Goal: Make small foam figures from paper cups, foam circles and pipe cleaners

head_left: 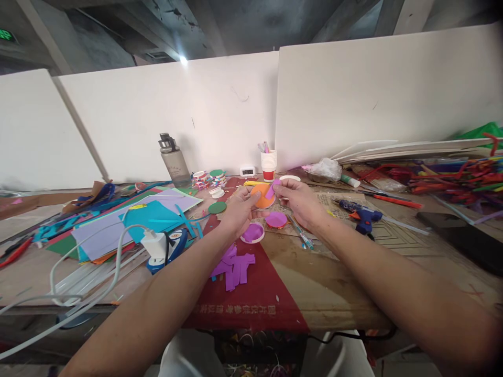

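Hands meet at frame centre: left hand [240,208] grips an orange cup [262,196], right hand [299,200] pinches a purple strip [271,189] against its rim, so decoration appears only begun. More cut purple strips [233,264] lie unused below centre beside two purple-lined caps [253,232]. Upper centre, a paper cup [269,165] holds pens; the water bottle [173,160] stands closed.

Orange cup [261,199], purple strip [270,190], purple strips [233,264] on red cloth [251,293], blue glue gun [363,215]

Craft workshop, glue gun [362,214], coloured paper sheets [129,222]
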A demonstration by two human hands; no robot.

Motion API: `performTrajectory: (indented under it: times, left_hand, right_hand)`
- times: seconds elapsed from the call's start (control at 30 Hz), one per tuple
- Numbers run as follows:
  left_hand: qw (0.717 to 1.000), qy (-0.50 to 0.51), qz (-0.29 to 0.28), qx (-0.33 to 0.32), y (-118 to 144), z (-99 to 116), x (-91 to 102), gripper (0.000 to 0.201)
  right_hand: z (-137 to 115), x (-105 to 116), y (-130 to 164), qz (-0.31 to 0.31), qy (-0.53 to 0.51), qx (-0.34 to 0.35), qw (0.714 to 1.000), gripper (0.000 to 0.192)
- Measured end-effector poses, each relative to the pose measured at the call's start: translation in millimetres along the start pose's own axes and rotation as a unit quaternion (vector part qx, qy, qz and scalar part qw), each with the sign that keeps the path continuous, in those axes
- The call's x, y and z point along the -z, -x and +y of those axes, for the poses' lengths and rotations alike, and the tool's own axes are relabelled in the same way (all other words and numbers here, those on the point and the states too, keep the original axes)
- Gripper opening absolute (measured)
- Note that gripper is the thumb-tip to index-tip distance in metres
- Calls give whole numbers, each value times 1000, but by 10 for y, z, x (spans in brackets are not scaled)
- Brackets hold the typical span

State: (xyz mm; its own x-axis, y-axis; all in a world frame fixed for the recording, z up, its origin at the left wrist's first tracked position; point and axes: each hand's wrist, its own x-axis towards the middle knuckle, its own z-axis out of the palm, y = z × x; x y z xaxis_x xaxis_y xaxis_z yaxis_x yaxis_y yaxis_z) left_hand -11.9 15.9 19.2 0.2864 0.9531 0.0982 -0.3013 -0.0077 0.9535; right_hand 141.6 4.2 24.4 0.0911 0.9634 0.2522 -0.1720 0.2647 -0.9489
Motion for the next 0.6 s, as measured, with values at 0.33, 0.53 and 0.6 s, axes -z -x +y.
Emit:
performTrajectory:
  times: [0.33, 0.53, 0.6]
  left_hand:
    - [994, 109, -16, 20, -22, -39, -53, 18]
    - [988, 151, 2, 37, -23, -25, -24, 8]
    - [989, 148, -9, 9, -6, -22, -29, 14]
  right_hand:
    - [113, 15, -31, -5, 194, 153, 969, 11]
    - [118, 25, -18, -25, 203, 213, 956, 4]
    - [127, 35, -11, -22, 235, 260, 936, 2]
